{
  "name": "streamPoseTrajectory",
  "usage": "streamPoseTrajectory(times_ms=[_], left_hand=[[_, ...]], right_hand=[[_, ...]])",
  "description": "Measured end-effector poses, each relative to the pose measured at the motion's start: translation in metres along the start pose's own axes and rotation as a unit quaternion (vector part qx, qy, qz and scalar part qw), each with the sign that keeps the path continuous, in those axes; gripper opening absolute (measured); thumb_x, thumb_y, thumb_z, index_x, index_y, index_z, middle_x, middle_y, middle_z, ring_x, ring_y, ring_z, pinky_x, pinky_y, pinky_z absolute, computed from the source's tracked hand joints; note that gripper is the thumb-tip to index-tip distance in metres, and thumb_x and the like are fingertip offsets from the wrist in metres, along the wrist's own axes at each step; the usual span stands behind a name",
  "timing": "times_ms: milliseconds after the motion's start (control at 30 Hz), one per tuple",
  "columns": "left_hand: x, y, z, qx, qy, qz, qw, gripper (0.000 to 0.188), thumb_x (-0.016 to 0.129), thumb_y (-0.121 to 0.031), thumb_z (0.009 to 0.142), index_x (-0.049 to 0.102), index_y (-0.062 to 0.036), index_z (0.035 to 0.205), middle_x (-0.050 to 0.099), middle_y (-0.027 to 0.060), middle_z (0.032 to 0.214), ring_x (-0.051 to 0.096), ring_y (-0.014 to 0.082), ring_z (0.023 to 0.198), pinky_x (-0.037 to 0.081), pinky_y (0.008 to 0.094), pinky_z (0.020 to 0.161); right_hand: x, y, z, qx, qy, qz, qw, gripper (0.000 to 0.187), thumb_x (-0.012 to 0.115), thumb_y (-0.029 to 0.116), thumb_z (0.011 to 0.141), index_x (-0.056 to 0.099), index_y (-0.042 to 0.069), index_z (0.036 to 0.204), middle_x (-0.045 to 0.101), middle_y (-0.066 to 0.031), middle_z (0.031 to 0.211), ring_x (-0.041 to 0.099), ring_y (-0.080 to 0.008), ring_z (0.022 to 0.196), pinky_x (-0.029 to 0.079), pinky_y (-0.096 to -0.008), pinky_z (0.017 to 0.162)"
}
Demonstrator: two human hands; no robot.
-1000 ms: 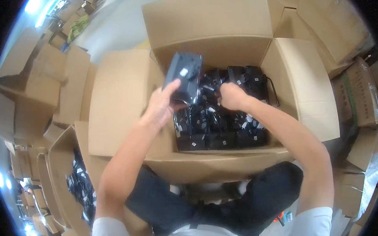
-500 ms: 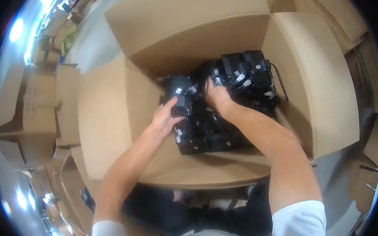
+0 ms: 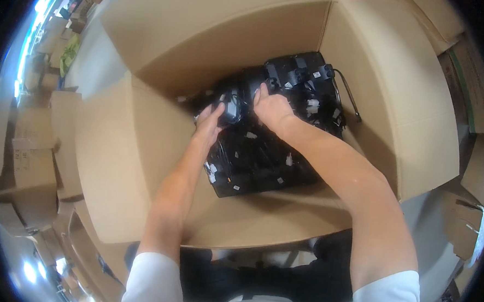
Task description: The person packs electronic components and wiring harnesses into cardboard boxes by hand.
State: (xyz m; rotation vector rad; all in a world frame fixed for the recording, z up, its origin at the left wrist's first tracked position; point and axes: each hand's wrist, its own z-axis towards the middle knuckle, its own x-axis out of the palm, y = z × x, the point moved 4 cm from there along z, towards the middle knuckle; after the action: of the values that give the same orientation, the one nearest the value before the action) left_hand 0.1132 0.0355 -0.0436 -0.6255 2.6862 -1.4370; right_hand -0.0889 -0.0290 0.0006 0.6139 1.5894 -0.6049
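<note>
Inside a large open cardboard box (image 3: 105, 155) lies a layer of black boxy units (image 3: 252, 168) with cables, white connectors and small pale labels. My left hand (image 3: 209, 119) grips the near left side of one black unit (image 3: 231, 108), thumb on top, at the left of the layer. Just right of it, my right hand (image 3: 274, 110) has its fingers closed over the units; what they pinch is hidden beneath them. Another black unit (image 3: 307, 64) sits at the far right of the layer, a black cable (image 3: 347, 93) looping from its side towards the box wall.
The box's tall flaps (image 3: 388, 76) stand spread outward around the layer. More cardboard boxes (image 3: 32, 134) crowd the left, and others (image 3: 470, 81) stand at the right. Grey floor (image 3: 96, 61) shows beyond the box's far left side. My dark-clothed legs (image 3: 268, 272) are at the near side.
My left hand has moved farther into the box with the black unit, closer to my right hand. My right hand has shifted slightly left and away from me. The view has shifted too.
</note>
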Motion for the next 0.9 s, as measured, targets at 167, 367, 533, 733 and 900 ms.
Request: streamPoseTrajectory(times_ms=[167,367,533,733,900], left_hand=[[-0.026,0.036,0.02,0.158,-0.198,0.055,0.966,0.04,0.075,-0.028,0.094,0.063,-0.006,0.126,0.069,0.0007,0.109,0.062,0.0142,0.098,0.049,0.0344,0.085],[0.001,0.024,0.009,0.16,-0.253,0.137,0.944,0.059,0.073,-0.029,0.094,0.053,0.0014,0.141,0.065,0.0102,0.128,0.058,0.0208,0.114,0.044,0.0327,0.101],[0.01,0.01,0.003,0.077,-0.193,0.297,0.932,0.074,0.067,-0.046,0.095,0.044,0.0031,0.146,0.057,0.0202,0.139,0.055,0.0291,0.126,0.042,0.0373,0.105],[0.013,-0.04,-0.058,0.076,-0.058,0.428,0.899,0.048,0.065,-0.039,0.092,0.067,0.0044,0.113,0.069,0.0229,0.116,0.065,0.033,0.112,0.049,0.0406,0.095],[-0.002,-0.148,-0.186,0.332,0.018,0.532,0.779,0.038,0.063,-0.034,0.09,0.069,0.0032,0.093,0.068,0.0283,0.094,0.067,0.0428,0.091,0.053,0.0468,0.083]], right_hand=[[-0.035,0.011,0.029,-0.046,0.087,0.096,0.991,0.031,0.068,0.01,0.083,0.069,-0.003,0.111,0.063,-0.0258,0.128,0.072,-0.0362,0.096,0.06,-0.0429,0.08],[-0.063,-0.031,0.036,-0.083,-0.117,-0.066,0.988,0.018,0.061,0.017,0.086,0.078,0.011,0.086,0.071,-0.006,0.096,0.064,-0.0248,0.109,0.046,-0.0425,0.095],[-0.038,-0.022,0.007,-0.077,-0.14,-0.148,0.976,0.042,0.056,0.02,0.092,0.06,0.001,0.13,0.053,-0.0163,0.144,0.048,-0.0278,0.135,0.03,-0.046,0.118],[-0.099,0.028,0.001,-0.151,-0.135,-0.135,0.97,0.037,0.054,0.02,0.093,0.067,0.001,0.121,0.058,-0.0184,0.139,0.047,-0.0303,0.136,0.028,-0.0497,0.119],[-0.148,0.072,-0.022,-0.251,-0.056,-0.074,0.964,0.019,0.062,0.016,0.082,0.07,0.007,0.096,0.066,-0.0137,0.107,0.058,-0.0302,0.113,0.039,-0.0449,0.106]])
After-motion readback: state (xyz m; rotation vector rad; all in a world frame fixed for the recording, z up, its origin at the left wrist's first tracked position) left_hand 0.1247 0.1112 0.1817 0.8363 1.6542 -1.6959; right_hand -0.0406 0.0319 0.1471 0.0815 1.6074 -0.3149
